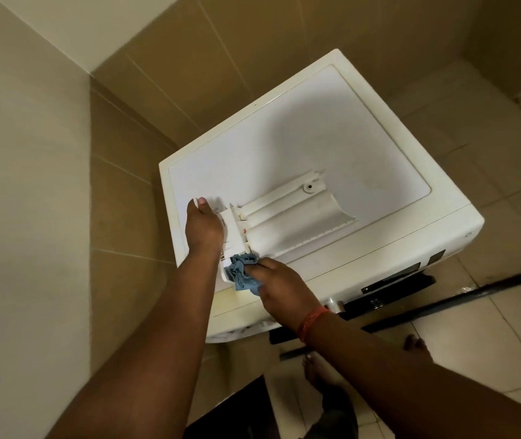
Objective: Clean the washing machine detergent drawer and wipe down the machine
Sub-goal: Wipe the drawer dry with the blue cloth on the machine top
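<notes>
- The detergent drawer (287, 217) is out of its slot and lies upside down on the top of the washing machine (363, 153), near the front left corner.
- The left hand (203, 229) holds the front panel end of the drawer, fingers curled over it, to keep it steady.
- The right hand (281, 286) grips a crumpled blue cloth (241, 270) and presses it against the near corner of the drawer front.
- To do this step well, the left hand should probably hold firmly, so the drawer does not slide on the smooth top.
- The cloth should go into the ribs and corners, where residue likely collects.
</notes>
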Motion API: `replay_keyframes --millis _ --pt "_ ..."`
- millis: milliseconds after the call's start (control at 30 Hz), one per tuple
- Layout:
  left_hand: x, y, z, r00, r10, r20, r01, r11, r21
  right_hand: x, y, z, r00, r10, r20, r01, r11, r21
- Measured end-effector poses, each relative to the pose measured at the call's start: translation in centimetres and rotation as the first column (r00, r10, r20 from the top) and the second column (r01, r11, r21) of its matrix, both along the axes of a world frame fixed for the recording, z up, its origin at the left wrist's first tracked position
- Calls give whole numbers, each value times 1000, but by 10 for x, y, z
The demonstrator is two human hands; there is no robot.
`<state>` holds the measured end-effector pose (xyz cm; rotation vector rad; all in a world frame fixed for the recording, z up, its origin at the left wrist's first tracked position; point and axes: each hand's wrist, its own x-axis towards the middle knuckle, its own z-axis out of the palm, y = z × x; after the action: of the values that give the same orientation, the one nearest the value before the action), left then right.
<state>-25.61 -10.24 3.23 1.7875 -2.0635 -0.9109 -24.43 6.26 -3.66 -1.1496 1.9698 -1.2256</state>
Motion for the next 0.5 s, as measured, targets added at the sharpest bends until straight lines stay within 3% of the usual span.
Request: replay_keyframes --millis 100,300,400,500 --pt "0 0 0 999 5 38 -4 1000 -6 3 -3 -1 967 -102 235 83 993 89" --pt "-1 -3 0 999 20 32 -21 1000 10 20 -21 2 943 -188 276 150 977 153" --pt "0 -4 0 999 33 8 -34 999 27 13 -15 4 932 -161 324 115 981 158" --pt "-1 -3 0 999 45 -8 -44 998 42 8 -11 -1 953 -120 278 77 984 159"
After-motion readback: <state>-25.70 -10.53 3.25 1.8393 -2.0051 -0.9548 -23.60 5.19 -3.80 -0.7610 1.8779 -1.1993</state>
